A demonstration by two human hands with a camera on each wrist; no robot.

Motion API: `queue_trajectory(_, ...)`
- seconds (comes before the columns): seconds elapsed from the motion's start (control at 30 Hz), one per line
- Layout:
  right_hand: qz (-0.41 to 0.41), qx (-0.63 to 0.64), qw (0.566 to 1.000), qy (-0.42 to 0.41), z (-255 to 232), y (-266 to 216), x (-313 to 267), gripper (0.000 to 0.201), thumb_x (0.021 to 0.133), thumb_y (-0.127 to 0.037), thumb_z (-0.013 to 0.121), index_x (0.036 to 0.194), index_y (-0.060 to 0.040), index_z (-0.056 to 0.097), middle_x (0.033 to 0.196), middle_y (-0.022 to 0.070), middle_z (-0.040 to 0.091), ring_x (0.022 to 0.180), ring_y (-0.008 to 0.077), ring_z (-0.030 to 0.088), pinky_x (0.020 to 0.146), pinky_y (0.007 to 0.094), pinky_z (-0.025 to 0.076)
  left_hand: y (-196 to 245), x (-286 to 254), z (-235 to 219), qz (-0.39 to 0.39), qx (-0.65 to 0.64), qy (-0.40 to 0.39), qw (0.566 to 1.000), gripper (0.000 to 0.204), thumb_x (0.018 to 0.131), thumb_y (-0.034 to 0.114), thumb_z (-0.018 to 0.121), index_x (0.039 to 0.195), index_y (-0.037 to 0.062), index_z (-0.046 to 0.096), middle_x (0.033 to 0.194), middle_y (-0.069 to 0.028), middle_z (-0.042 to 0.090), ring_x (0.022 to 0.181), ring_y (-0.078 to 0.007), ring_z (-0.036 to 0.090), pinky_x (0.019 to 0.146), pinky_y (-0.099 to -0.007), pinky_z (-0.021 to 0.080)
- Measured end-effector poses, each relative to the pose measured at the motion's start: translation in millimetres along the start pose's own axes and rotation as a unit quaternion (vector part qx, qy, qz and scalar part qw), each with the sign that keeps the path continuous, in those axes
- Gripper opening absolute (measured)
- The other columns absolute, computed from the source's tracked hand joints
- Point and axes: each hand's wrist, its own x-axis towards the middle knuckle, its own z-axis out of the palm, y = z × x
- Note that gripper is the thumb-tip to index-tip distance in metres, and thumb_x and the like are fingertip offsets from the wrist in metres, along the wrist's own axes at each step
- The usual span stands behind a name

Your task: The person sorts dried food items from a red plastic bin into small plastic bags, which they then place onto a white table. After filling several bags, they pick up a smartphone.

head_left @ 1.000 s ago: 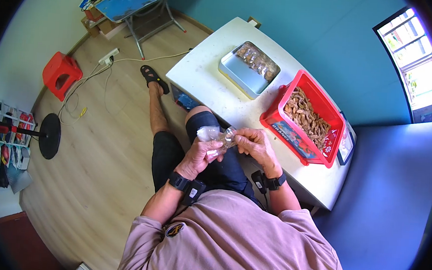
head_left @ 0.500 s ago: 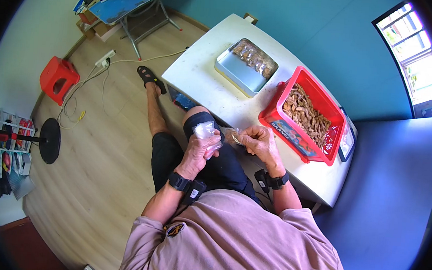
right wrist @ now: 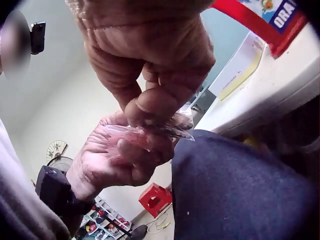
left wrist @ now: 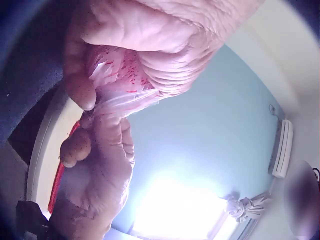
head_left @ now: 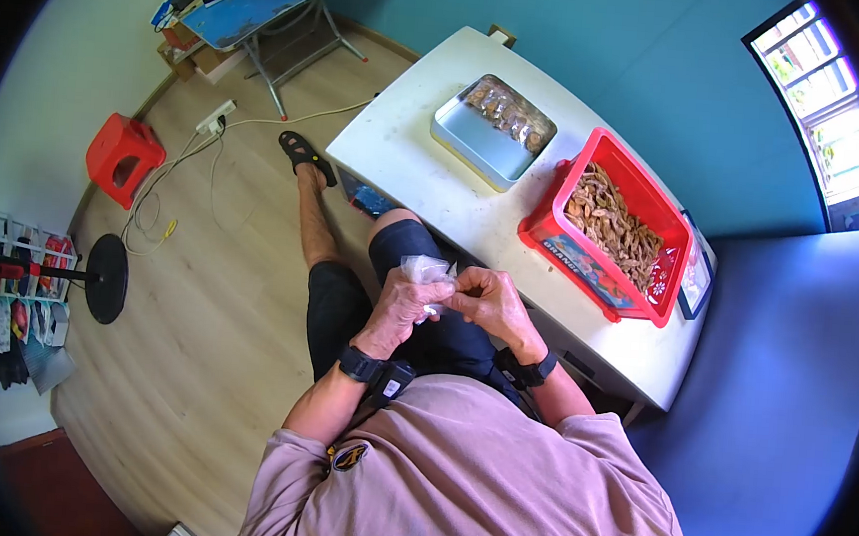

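Note:
Clear, crinkled plastic bags (head_left: pixel 426 270) stick up from my left hand (head_left: pixel 402 311), which grips them over my lap. Red marks on the plastic (left wrist: pixel 127 75) show inside that palm in the left wrist view. My right hand (head_left: pixel 495 304) meets it, thumb and fingertips pinching clear plastic (right wrist: pixel 182 133) at the bags' edge. Dark matter shows by this plastic in the right wrist view; I cannot tell whether it is inside. On the white table (head_left: pixel 400 117), a metal tin (head_left: pixel 470 139) holds small clear packets (head_left: pixel 505 112) along its far side. Brown dried pieces (head_left: pixel 612 221) fill a red basket (head_left: pixel 588 276).
A framed item (head_left: pixel 696 277) leans beside the basket. To the right is a dark blue padded surface (head_left: pixel 772 362). A red stool (head_left: pixel 123 159), cables and a power strip (head_left: pixel 216 116) lie on the floor at left. A blue folding table (head_left: pixel 259 2) stands behind.
Half a second ago my right hand drew a small clear packet with brown contents away from the left hand. Now it is back against the left hand, at the bags.

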Motion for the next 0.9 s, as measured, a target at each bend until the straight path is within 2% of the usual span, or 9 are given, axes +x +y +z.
queue_trajectory(0.07, 0.054, 0.058, 0.997, -0.026, -1, 2, -1, 0.014, 0.080, -0.012, 0.072, 0.077, 0.0003, 0.065, 0.063, 0.0030, 0.059, 0.056, 0.0080, 0.053, 0.050, 0.0236, 0.041, 1, 0, -4, -0.009, 0.011, -0.023, 1.000, 0.023, 0.076, 0.024, 0.075, 0.085, 0.0046, 0.068, 0.069, -0.0019, 0.063, 0.057, -0.0085, 0.058, 0.046, -0.0212, 0.045)
queue_trajectory(0.27, 0.089, 0.167, 0.982, -0.004, -16, 9, -4, 0.013, 0.082, -0.015, 0.071, 0.076, -0.0040, 0.066, 0.060, -0.0004, 0.057, 0.050, 0.0064, 0.048, 0.046, 0.0214, 0.034, -1, 0, -4, 0.007, 0.057, -0.046, 0.997, 0.022, 0.079, 0.024, 0.070, 0.088, 0.0042, 0.068, 0.072, -0.0025, 0.063, 0.059, -0.0090, 0.058, 0.048, -0.0220, 0.049)
queue_trajectory(0.5, 0.029, 0.186, 0.982, 0.012, -10, 20, -5, 0.018, 0.088, -0.019, 0.065, 0.079, -0.0036, 0.066, 0.064, -0.0001, 0.058, 0.053, 0.0056, 0.048, 0.048, 0.0203, 0.035, 6, 1, 2, 0.037, 0.053, -0.029, 0.997, 0.022, 0.079, 0.020, 0.065, 0.090, 0.0019, 0.066, 0.073, -0.0029, 0.063, 0.060, -0.0099, 0.059, 0.049, -0.0228, 0.051)
queue_trajectory(0.57, 0.027, 0.233, 0.968, 0.088, -9, 29, 1, 0.022, 0.092, -0.024, 0.062, 0.092, -0.0018, 0.066, 0.073, 0.0006, 0.061, 0.060, 0.0061, 0.052, 0.053, 0.0201, 0.039, 9, 1, 2, 0.037, 0.042, -0.044, 0.997, 0.021, 0.077, 0.020, 0.065, 0.089, 0.0018, 0.066, 0.073, -0.0033, 0.063, 0.060, -0.0100, 0.059, 0.049, -0.0226, 0.050)
queue_trajectory(0.6, 0.027, 0.234, 0.968, 0.089, -9, 30, 3, 0.022, 0.092, -0.024, 0.062, 0.092, -0.0018, 0.066, 0.073, 0.0006, 0.061, 0.060, 0.0061, 0.052, 0.053, 0.0201, 0.039, 10, 1, 2, 0.037, 0.030, -0.059, 0.997, 0.021, 0.076, 0.019, 0.064, 0.087, 0.0017, 0.066, 0.073, -0.0036, 0.063, 0.059, -0.0100, 0.059, 0.048, -0.0225, 0.049)
queue_trajectory(0.67, 0.052, 0.291, 0.950, 0.101, -9, 30, 6, 0.027, 0.096, -0.024, 0.057, 0.109, -0.0012, 0.063, 0.087, 0.0017, 0.063, 0.068, 0.0071, 0.059, 0.059, 0.0188, 0.046, 7, 4, 4, 0.031, 0.011, -0.063, 0.997, 0.020, 0.074, 0.018, 0.064, 0.086, 0.0019, 0.064, 0.073, -0.0043, 0.062, 0.057, -0.0102, 0.058, 0.047, -0.0222, 0.048)
queue_trajectory(0.73, 0.069, 0.319, 0.943, 0.057, -14, 30, 4, 0.029, 0.097, -0.024, 0.056, 0.114, -0.0007, 0.061, 0.083, 0.0015, 0.063, 0.068, 0.0088, 0.061, 0.060, 0.0195, 0.048, 6, 7, 6, 0.026, -0.009, -0.067, 0.997, 0.020, 0.073, 0.018, 0.065, 0.084, 0.0020, 0.063, 0.073, -0.0049, 0.062, 0.056, -0.0103, 0.058, 0.046, -0.0220, 0.046)
queue_trajectory(0.8, 0.100, 0.378, 0.920, -0.034, -17, 32, 0, 0.028, 0.095, -0.025, 0.059, 0.107, -0.0003, 0.064, 0.080, 0.0008, 0.063, 0.067, 0.0078, 0.057, 0.062, 0.0195, 0.045, 7, 9, 9, 0.024, -0.039, -0.080, 0.996, 0.023, 0.073, 0.015, 0.065, 0.089, 0.0013, 0.058, 0.075, -0.0069, 0.060, 0.056, -0.0131, 0.057, 0.048, -0.0243, 0.049)
queue_trajectory(0.9, 0.061, 0.407, 0.911, -0.037, -17, 42, -3, 0.023, 0.094, -0.024, 0.060, 0.100, -0.0016, 0.065, 0.077, 0.0006, 0.063, 0.064, 0.0067, 0.055, 0.057, 0.0190, 0.042, 10, 10, 16, 0.044, -0.047, -0.092, 0.994, 0.020, 0.070, 0.016, 0.065, 0.084, 0.0023, 0.058, 0.070, -0.0049, 0.058, 0.052, -0.0112, 0.055, 0.045, -0.0217, 0.044)
